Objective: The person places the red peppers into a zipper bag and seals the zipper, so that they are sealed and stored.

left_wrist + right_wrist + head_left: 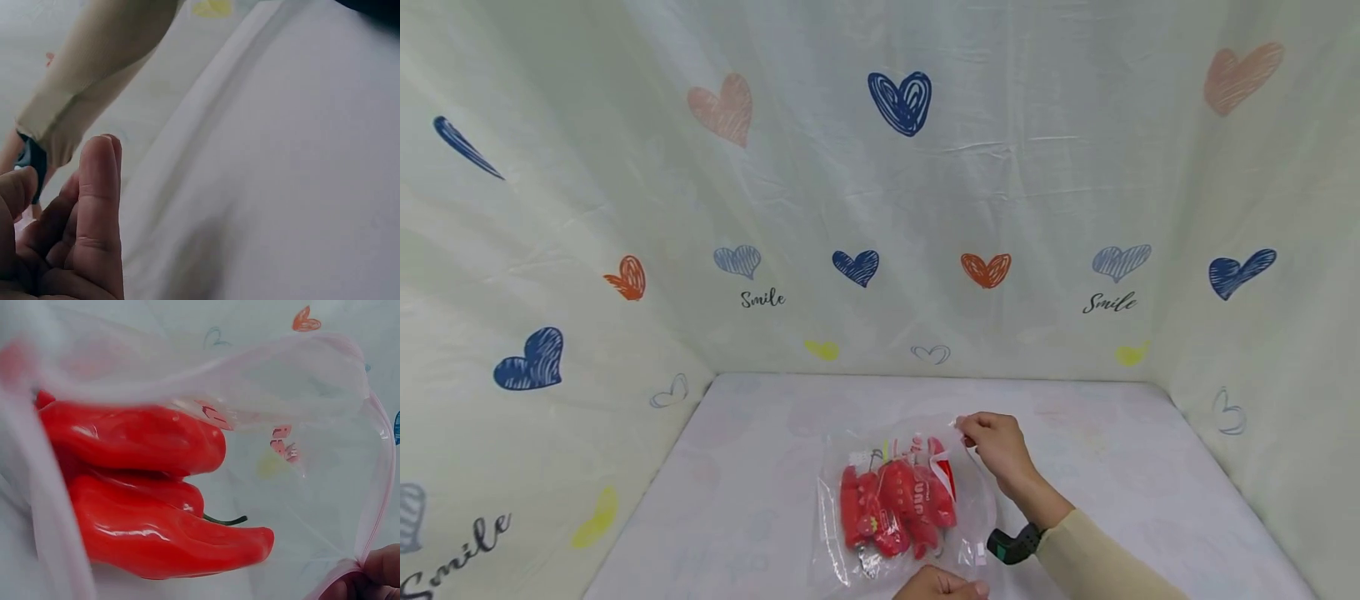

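A clear zip bag [826, 533] lies in the head view with several glossy red things [898, 500] inside, white lettering on one. My right hand [996, 442] pinches the bag's far right corner between thumb and fingers. At the near right edge of the bag, my left hand [936, 585] grips the plastic; the frame's bottom cuts it off. In the left wrist view the left hand [75, 231] shows, one finger straight. From the right wrist, the pink-edged mouth of the bag [381, 487] stands parted, with smooth red shapes [144, 531] and a thin dark green strand visible inside.
The bag rests on a white-covered table [737, 483]. A pale curtain [925, 192] printed with hearts and "Smile" encloses the back and both sides. A black band [1015, 544] sits on the right wrist, below a beige sleeve [1097, 558].
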Action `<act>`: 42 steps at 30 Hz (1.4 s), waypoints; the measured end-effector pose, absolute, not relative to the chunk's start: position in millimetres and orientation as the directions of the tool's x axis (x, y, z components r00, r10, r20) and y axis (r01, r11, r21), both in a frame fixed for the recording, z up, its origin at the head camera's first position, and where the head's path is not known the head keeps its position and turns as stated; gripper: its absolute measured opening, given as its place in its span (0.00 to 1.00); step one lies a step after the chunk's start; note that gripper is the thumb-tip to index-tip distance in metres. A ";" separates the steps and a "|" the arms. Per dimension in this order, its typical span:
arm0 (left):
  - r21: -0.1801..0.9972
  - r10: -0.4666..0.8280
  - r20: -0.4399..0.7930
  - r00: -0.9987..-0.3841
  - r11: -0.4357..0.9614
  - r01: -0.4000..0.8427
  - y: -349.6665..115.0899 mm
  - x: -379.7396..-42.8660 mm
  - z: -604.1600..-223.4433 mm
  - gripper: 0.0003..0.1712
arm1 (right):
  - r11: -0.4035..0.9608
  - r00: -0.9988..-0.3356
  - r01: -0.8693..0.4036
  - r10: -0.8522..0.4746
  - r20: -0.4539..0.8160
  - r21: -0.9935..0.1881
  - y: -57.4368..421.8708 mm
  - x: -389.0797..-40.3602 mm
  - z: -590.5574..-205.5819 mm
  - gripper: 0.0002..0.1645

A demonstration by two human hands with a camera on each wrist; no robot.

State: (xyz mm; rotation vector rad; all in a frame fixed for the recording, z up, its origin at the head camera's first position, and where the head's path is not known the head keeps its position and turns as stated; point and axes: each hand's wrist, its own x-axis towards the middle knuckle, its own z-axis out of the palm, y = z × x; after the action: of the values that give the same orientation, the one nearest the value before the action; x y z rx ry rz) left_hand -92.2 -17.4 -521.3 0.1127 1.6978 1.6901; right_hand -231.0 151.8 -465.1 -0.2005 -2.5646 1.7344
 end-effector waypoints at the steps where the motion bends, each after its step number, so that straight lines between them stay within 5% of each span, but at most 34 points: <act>1: 0.892 0.571 -0.419 -0.706 0.114 -0.437 -15.2 -92.7 -525.4 0.28 | 0.359 -0.990 0.089 0.133 -0.043 -0.929 151.5 -231.0 -465.1 0.17; 4: 0.877 0.624 -0.416 -0.661 0.083 -0.473 -9.5 -98.2 -534.8 0.36 | 0.331 -0.988 0.101 0.147 -0.055 -0.938 150.9 -230.5 -464.7 0.17; 7: 0.867 0.574 -0.442 -0.689 0.075 -0.493 -4.0 -104.3 -538.6 0.39 | 0.300 -0.985 0.106 0.162 -0.059 -0.948 151.5 -228.6 -462.7 0.16; 11: 0.846 0.432 -0.458 -0.776 -0.056 -0.531 -2.3 -107.4 -536.6 0.32 | 0.277 -0.981 0.109 0.182 -0.060 -0.955 158.0 -225.7 -460.7 0.17; 16: 0.781 0.275 -0.508 -0.816 -0.251 -0.572 -13.2 -112.9 -528.2 0.22 | 0.261 -0.973 0.151 0.208 -0.097 -0.953 175.2 -220.6 -462.9 0.18; 24: 0.802 0.110 -0.495 -0.862 -0.324 -0.501 -54.0 -138.0 -522.3 0.15 | 0.218 -0.964 0.217 0.203 -0.174 -0.952 204.3 -201.9 -472.6 0.15; 28: 0.875 0.042 -0.423 -0.905 -0.239 -0.421 -75.9 -148.0 -520.8 0.12 | 0.168 -0.951 0.276 0.193 -0.243 -0.946 218.6 -191.0 -482.9 0.14; 34: 0.963 0.011 -0.258 -0.966 0.090 -0.256 -98.9 -156.1 -519.3 0.15 | 0.114 -0.929 0.355 0.156 -0.336 -0.928 231.1 -179.2 -499.7 0.12; 42: 0.843 -0.023 -0.083 -0.996 0.531 -0.082 -125.8 -168.7 -517.4 0.14 | 0.072 -0.911 0.408 -0.032 -0.411 -0.910 224.0 -159.6 -515.4 0.09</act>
State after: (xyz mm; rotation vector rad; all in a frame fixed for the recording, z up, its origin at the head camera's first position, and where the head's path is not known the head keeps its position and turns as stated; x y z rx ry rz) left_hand -168.7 -125.8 -517.4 -0.0928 2.6950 1.4887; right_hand -159.6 224.0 -515.4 -0.4634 -2.5119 2.3526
